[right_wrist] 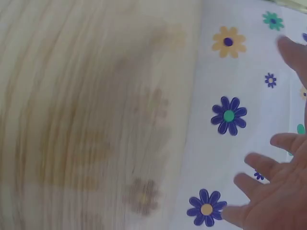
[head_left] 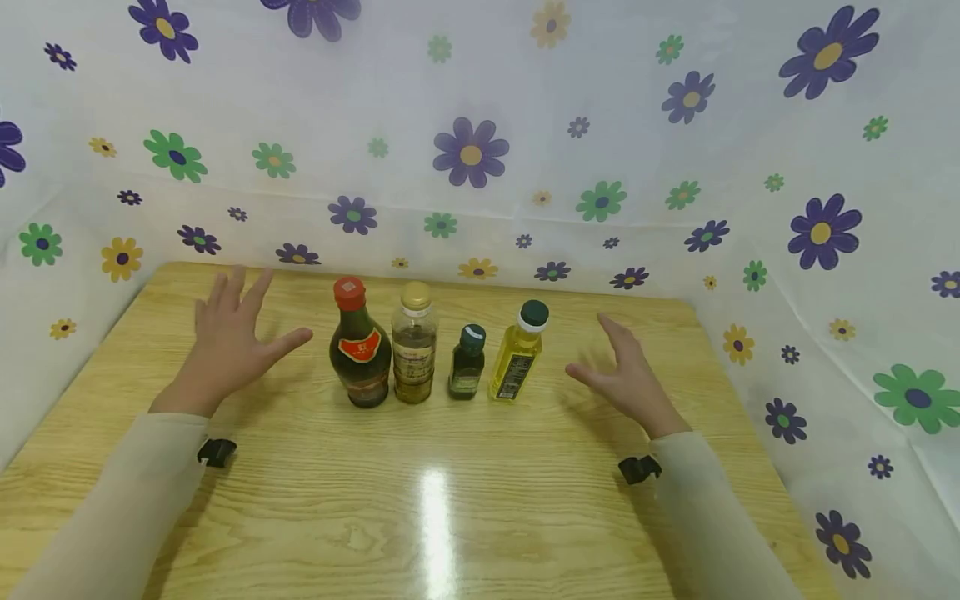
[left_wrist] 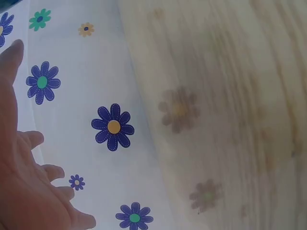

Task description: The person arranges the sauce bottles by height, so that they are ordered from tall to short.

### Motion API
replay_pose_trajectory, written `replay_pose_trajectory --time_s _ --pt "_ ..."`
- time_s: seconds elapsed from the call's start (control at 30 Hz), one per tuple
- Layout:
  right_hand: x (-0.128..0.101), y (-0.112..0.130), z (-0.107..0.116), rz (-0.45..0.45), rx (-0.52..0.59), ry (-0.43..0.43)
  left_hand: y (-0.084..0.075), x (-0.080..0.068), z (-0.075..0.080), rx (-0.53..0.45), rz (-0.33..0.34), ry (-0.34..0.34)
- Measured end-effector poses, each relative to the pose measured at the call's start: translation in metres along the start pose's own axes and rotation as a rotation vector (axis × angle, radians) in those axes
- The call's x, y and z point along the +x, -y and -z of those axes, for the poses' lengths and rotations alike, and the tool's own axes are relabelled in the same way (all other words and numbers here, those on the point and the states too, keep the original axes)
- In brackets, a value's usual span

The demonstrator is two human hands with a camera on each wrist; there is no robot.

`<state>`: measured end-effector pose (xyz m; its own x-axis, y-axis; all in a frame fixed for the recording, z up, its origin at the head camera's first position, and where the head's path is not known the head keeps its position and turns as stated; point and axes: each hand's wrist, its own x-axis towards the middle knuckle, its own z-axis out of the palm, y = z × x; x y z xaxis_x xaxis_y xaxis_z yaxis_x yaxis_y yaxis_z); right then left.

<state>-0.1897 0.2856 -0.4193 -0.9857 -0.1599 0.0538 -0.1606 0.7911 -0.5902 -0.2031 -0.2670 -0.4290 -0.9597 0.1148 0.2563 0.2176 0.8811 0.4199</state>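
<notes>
Four bottles stand in a row on the wooden table (head_left: pixel 450 517): a dark bottle with a red cap (head_left: pixel 360 346), a clear bottle with a gold cap (head_left: pixel 414 343), a small dark bottle (head_left: pixel 467 363) and a yellow oil bottle with a dark green cap (head_left: pixel 517 352). My left hand (head_left: pixel 228 337) hovers open to the left of the row, fingers spread, holding nothing. To the right of the row my right hand (head_left: pixel 626 375) is open too, palm turned toward the bottles. In the wrist views my left hand (left_wrist: pixel 29 182) and right hand (right_wrist: pixel 273 191) show spread fingers over the table edge.
A white curtain with printed flowers (head_left: pixel 480 150) surrounds the table on the back, left and right. Black wrist straps (head_left: pixel 216 452) show at both sleeves. The wood near the front edge carries a bright light reflection (head_left: pixel 435 517).
</notes>
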Motion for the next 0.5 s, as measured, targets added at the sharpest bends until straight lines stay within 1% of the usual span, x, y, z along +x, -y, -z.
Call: replay_pose_trajectory --time_s 0.1,0.17,0.23,0.33,0.43,0.5 --pt "-0.001 0.004 -0.001 -0.022 0.114 0.06 -0.005 -0.001 0.002 -0.074 -0.003 0.011" --pt "-0.002 0.006 -0.001 -0.018 0.174 0.092 -0.008 -0.002 0.004 -0.13 0.015 0.031" --pt "-0.003 0.008 -0.002 0.007 0.248 0.116 -0.011 -0.005 0.006 -0.191 0.039 0.058" --pt "-0.005 0.015 -0.004 0.041 0.389 0.148 -0.016 -0.008 0.008 -0.291 0.069 0.099" --pt "-0.008 0.027 -0.005 0.08 0.5 0.168 -0.021 -0.012 0.009 -0.391 0.074 0.131" --pt "-0.011 0.036 -0.005 0.092 0.54 0.181 -0.024 -0.015 0.009 -0.459 0.068 0.152"
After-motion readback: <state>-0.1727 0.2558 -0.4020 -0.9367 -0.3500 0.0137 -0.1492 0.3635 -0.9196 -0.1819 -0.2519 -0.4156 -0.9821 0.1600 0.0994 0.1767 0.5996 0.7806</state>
